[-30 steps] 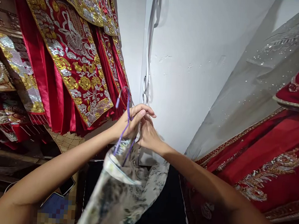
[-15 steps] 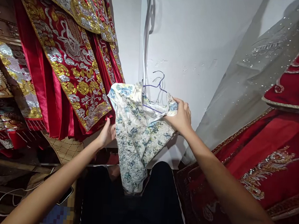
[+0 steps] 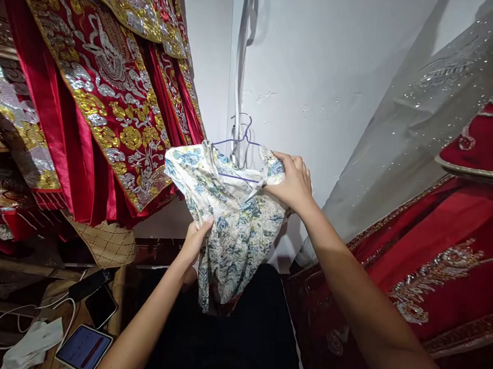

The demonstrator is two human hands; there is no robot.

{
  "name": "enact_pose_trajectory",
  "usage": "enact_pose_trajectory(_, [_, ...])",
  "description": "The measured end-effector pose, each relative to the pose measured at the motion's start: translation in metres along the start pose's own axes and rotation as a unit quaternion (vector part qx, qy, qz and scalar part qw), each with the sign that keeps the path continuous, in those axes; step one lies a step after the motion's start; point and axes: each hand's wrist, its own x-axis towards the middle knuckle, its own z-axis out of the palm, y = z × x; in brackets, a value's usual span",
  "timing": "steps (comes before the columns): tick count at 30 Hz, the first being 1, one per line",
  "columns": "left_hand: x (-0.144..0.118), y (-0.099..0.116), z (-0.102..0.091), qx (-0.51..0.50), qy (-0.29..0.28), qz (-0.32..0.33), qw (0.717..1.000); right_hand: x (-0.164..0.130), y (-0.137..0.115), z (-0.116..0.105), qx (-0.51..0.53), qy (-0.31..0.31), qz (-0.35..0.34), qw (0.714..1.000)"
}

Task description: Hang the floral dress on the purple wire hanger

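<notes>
A white garment with a blue and green floral print hangs on a thin purple wire hanger in front of the white wall. My right hand grips the garment's right shoulder together with that end of the hanger. My left hand pinches the fabric lower down on the left side. The hanger's hook points up near a white strap hanging down the wall.
Red garments with gold and silver embroidery hang at the left. More red embroidered cloth and a grey sequinned veil fill the right. Phones, a cable and a white cloth lie on a surface at bottom left.
The garment went from bunched between both hands to spread out on the hanger. My left hand has moved onto the fabric's left side. The hanger shifted slightly left.
</notes>
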Motion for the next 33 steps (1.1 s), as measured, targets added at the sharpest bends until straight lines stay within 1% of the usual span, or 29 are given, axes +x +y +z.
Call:
enact_pose_trajectory(2, [-0.004,0.000,0.004,-0.015,0.019,0.019,1.000,0.001,-0.006,-0.003,0.019,-0.015,-0.032,0.999])
enact_pose_trajectory(4, [-0.010,-0.004,0.005,-0.029,0.043,0.028,0.998,-0.004,-0.013,-0.007,0.049,-0.035,-0.070,0.996])
enact_pose_trajectory(6, [-0.021,-0.012,0.004,-0.031,0.054,0.013,0.998,-0.018,-0.022,-0.009,0.095,-0.058,-0.103,0.988])
enact_pose_trajectory(8, [-0.033,-0.025,0.003,-0.038,0.050,-0.020,0.998,-0.041,-0.030,-0.005,0.172,-0.065,-0.101,0.978])
enact_pose_trajectory(9, [-0.039,-0.032,0.003,-0.048,0.046,-0.037,0.997,-0.056,-0.034,0.000,0.219,-0.051,-0.076,0.971])
enact_pose_trajectory(10, [-0.045,-0.038,0.003,-0.059,0.045,-0.052,0.996,-0.073,-0.038,0.007,0.268,-0.022,-0.031,0.963])
enact_pose_trajectory(11, [-0.051,-0.043,0.003,-0.069,0.049,-0.062,0.995,-0.091,-0.041,0.017,0.312,0.017,0.029,0.949])
enact_pose_trajectory(12, [-0.056,-0.047,0.004,-0.075,0.056,-0.067,0.993,-0.111,-0.044,0.028,0.351,0.056,0.102,0.929])
enact_pose_trajectory(13, [-0.060,-0.049,0.006,-0.073,0.063,-0.072,0.993,-0.131,-0.046,0.040,0.382,0.076,0.185,0.902])
enact_pose_trajectory(14, [-0.064,-0.050,0.007,-0.064,0.067,-0.078,0.993,-0.150,-0.047,0.052,0.397,0.072,0.264,0.876])
enact_pose_trajectory(15, [-0.066,-0.049,0.009,-0.051,0.067,-0.085,0.993,-0.167,-0.049,0.063,0.404,0.036,0.324,0.855])
enact_pose_trajectory(16, [-0.068,-0.048,0.010,-0.039,0.063,-0.091,0.993,-0.182,-0.050,0.072,0.418,-0.022,0.355,0.836])
enact_pose_trajectory(18, [-0.071,-0.043,0.014,-0.029,0.048,-0.095,0.994,-0.199,-0.052,0.085,0.464,-0.098,0.379,0.795])
enact_pose_trajectory(19, [-0.072,-0.041,0.017,-0.033,0.045,-0.092,0.994,-0.202,-0.053,0.088,0.483,-0.121,0.374,0.783])
enact_pose_trajectory(20, [-0.074,-0.039,0.019,-0.042,0.045,-0.088,0.994,-0.201,-0.053,0.088,0.495,-0.132,0.362,0.779])
enact_pose_trajectory(21, [-0.075,-0.038,0.021,-0.050,0.047,-0.086,0.994,-0.198,-0.054,0.088,0.499,-0.139,0.347,0.782])
enact_pose_trajectory(24, [-0.080,-0.034,0.025,-0.062,0.051,-0.080,0.994,-0.188,-0.055,0.083,0.495,-0.149,0.307,0.799])
enact_pose_trajectory(29, [-0.082,-0.038,0.018,-0.050,0.049,-0.069,0.995,-0.194,-0.059,0.082,0.504,-0.137,0.320,0.791])
enact_pose_trajectory(31, [-0.079,-0.044,0.013,-0.045,0.069,-0.066,0.994,-0.196,-0.056,0.080,0.494,-0.134,0.321,0.797])
enact_pose_trajectory(33, [-0.076,-0.052,0.009,-0.039,0.104,-0.065,0.992,-0.194,-0.049,0.073,0.476,-0.120,0.332,0.806])
